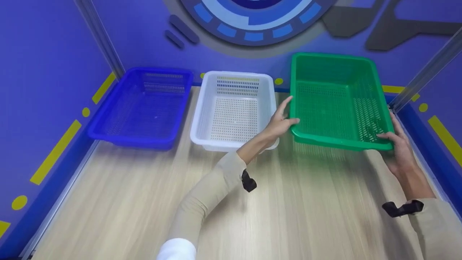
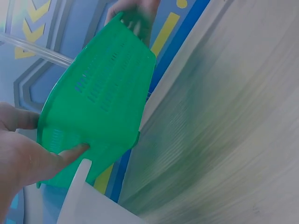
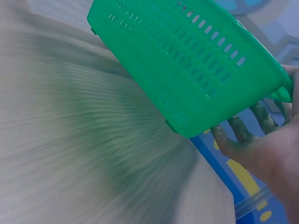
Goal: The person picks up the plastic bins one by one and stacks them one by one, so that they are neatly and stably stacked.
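A green perforated basket point(image 1: 332, 104) hangs tilted above the wooden table point(image 1: 288, 216) at the back right, its open side facing me. My left hand point(image 1: 279, 122) grips its near left corner, thumb at the rim and fingers along the side wall. At the near right corner my right hand point(image 1: 399, 148) holds it with the thumb over the rim and fingers underneath. In the left wrist view the green basket point(image 2: 103, 93) fills the upper left above my left hand point(image 2: 23, 158). The right wrist view shows the green basket point(image 3: 187, 60) from below, with my right hand point(image 3: 261, 149) curled under its corner.
A white basket point(image 1: 234, 74) stands just left of the green one, close to my left wrist, and a blue basket point(image 1: 130, 141) sits further left. Purple walls with a blue kerb enclose the table on three sides. Bare wood lies in front.
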The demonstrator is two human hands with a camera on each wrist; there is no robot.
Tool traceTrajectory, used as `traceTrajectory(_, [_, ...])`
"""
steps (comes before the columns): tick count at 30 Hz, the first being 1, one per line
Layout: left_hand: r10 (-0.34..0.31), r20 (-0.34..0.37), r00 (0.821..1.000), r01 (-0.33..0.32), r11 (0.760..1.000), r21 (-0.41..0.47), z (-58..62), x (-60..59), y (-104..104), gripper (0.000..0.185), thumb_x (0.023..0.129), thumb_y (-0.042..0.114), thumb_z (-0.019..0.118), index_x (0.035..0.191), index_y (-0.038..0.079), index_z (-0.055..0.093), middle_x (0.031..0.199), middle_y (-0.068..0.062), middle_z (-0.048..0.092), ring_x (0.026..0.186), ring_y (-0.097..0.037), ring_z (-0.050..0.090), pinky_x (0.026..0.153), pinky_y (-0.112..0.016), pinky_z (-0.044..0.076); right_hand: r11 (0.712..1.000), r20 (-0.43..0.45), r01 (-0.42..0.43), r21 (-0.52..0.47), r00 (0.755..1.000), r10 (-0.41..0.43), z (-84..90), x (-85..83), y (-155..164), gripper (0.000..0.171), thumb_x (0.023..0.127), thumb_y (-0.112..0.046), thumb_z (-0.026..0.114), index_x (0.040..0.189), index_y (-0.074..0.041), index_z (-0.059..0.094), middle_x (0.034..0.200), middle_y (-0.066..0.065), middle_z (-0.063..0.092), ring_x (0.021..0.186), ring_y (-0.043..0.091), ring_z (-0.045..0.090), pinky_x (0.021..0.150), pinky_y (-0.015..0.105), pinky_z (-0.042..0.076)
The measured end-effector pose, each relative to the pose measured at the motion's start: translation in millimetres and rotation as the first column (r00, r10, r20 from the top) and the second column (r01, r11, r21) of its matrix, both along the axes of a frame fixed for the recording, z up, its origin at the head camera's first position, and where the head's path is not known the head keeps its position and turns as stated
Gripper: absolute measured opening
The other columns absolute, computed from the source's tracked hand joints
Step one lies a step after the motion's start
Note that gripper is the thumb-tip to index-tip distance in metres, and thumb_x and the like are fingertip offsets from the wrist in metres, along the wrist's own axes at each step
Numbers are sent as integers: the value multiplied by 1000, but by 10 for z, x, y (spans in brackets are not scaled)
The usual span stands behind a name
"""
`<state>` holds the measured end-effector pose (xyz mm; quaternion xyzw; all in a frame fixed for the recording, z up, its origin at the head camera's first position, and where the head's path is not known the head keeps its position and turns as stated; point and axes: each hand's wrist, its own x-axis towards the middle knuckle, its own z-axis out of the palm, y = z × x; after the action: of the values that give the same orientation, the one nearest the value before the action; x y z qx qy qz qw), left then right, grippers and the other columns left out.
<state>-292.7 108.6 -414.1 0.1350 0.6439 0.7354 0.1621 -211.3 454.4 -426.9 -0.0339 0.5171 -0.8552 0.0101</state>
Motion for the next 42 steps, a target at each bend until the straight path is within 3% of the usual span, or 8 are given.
traceTrajectory(4, [-5,12,1000,4,998,63,16,-29,-48,81,98,-1,61,163,30,24,170,-4,21,132,-34,57,93,-35,57,1000,-47,-11,15,999,12,28,17,-8,75,104,6,35,164,-35,16,156,-2,32,122,12,64,95,26,57])
traceTrajectory(12, [-24,14,1000,22,991,134,48,-85,-166,79,96,6,68,162,21,28,168,-3,26,133,-31,55,91,-31,51,999,-78,-8,51,997,12,79,41,-62,73,104,2,32,164,-38,16,170,0,7,129,9,58,98,26,55])
traceTrajectory(15, [-46,26,999,41,985,165,70,-93,-187,75,97,5,65,162,22,30,166,-4,30,136,-33,53,90,-31,53,998,-105,-20,52,994,26,127,67,-75,73,104,2,31,164,-36,15,168,1,13,130,11,58,100,27,55])
traceTrajectory(20, [-62,49,997,51,977,205,101,-115,-213,79,96,3,65,163,22,28,166,-3,33,144,-31,47,101,-40,56,998,-145,-38,44,988,44,204,111,-110,72,104,2,29,165,-33,12,159,-2,32,129,15,61,100,29,56])
traceTrajectory(24, [-70,37,997,61,979,193,120,-126,-274,83,95,5,68,164,24,24,166,-4,33,147,-28,43,106,-44,53,998,-153,-26,53,988,34,238,114,-186,72,104,1,32,165,-32,13,158,-1,35,129,16,61,100,28,56])
traceTrajectory(29, [-40,27,999,35,987,155,122,-122,-421,90,93,5,70,164,29,21,164,-9,34,146,-29,43,110,-46,51,994,-131,-43,99,990,56,251,53,-310,72,105,-4,35,165,-35,11,166,2,19,135,13,53,104,26,53])
traceTrajectory(32, [-65,30,997,59,986,155,124,-120,-482,92,93,4,69,165,31,18,165,-12,34,146,-33,44,111,-44,50,992,-140,-54,115,988,70,262,43,-338,72,105,-5,36,165,-34,8,167,2,13,138,13,49,105,26,52])
traceTrajectory(42, [-66,-10,998,67,984,167,188,-101,-621,92,89,2,67,163,31,21,162,-15,38,142,-38,48,102,-39,53,985,-157,-49,166,985,76,365,58,-435,72,105,-7,37,166,-31,5,168,0,9,141,14,44,106,25,52])
